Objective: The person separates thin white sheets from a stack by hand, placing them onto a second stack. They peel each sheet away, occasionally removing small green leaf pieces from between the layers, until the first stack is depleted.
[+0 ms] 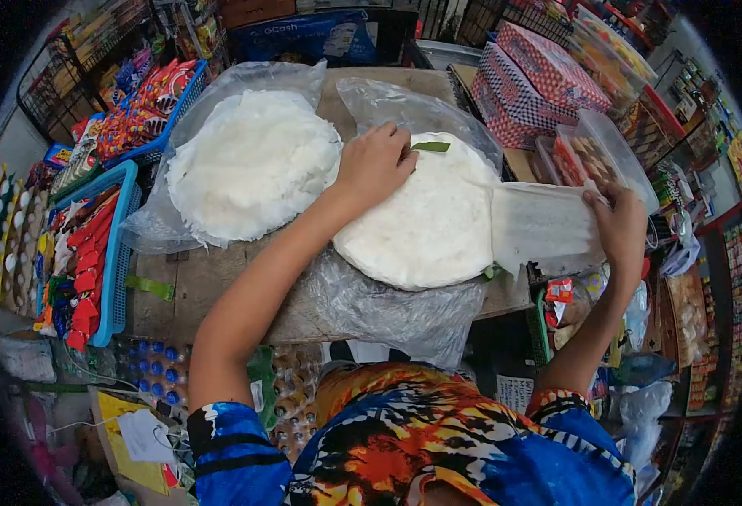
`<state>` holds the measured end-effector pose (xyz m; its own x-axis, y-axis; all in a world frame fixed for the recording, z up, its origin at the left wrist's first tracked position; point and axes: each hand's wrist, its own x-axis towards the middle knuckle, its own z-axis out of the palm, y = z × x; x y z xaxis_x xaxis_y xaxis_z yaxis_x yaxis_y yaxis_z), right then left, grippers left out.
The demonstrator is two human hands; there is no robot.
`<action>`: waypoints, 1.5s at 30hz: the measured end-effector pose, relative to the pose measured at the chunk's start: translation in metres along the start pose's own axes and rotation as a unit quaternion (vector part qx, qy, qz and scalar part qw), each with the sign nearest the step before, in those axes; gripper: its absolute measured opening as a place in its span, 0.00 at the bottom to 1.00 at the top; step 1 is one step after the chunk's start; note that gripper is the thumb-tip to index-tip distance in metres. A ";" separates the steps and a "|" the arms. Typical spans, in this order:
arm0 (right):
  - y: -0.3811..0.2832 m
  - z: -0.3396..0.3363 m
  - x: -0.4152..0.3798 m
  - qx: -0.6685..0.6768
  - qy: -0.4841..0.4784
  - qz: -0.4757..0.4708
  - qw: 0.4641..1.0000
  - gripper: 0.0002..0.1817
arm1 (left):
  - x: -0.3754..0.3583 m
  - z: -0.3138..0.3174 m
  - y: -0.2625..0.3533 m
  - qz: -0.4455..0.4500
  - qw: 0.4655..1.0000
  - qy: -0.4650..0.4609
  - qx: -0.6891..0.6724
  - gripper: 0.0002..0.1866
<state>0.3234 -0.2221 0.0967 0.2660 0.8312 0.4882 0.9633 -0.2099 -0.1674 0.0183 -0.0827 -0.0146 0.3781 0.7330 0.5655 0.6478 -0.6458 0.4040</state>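
A thick round stack of thin white wrapper sheets (422, 219) lies on clear plastic in front of me. My left hand (375, 166) rests on its upper left edge with fingers curled. A green leaf-like strip (431, 147) sticks out at those fingertips. To the right, my right hand (620, 221) pinches the far edge of one thin, see-through sheet (544, 221). That sheet stretches flat from the stack's right side to my fingers. Left of the stack, a second white pile (249, 164) with ragged edges sits on another plastic bag (156, 221).
The wooden table (207, 282) carries both piles. Blue baskets of packets (125, 278) stand at the left, beside trays of eggs (17, 228). Checkered boxes (531, 84) and a clear plastic container (607, 152) are at the right. Bottles with blue caps (158, 371) stand below the table edge.
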 end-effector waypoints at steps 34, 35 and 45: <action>-0.094 -0.069 -0.016 0.339 -0.053 -0.217 0.914 0.06 | -0.002 -0.070 0.073 0.101 0.947 -0.038 -0.302 0.35; -0.107 -0.063 -0.015 0.353 -0.043 -0.244 0.902 0.06 | -0.008 -0.076 0.084 0.091 0.922 -0.064 -0.372 0.35; -0.108 0.016 -0.028 0.440 -0.109 -0.260 0.852 0.23 | 0.000 -0.185 -0.083 -0.143 0.950 0.042 -0.275 0.16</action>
<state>0.2114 -0.2147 0.0873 -0.2941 0.7904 0.5373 0.5225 0.6037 -0.6021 -0.1584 -0.0688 0.0847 0.1688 0.8907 0.4220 0.2635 -0.4533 0.8515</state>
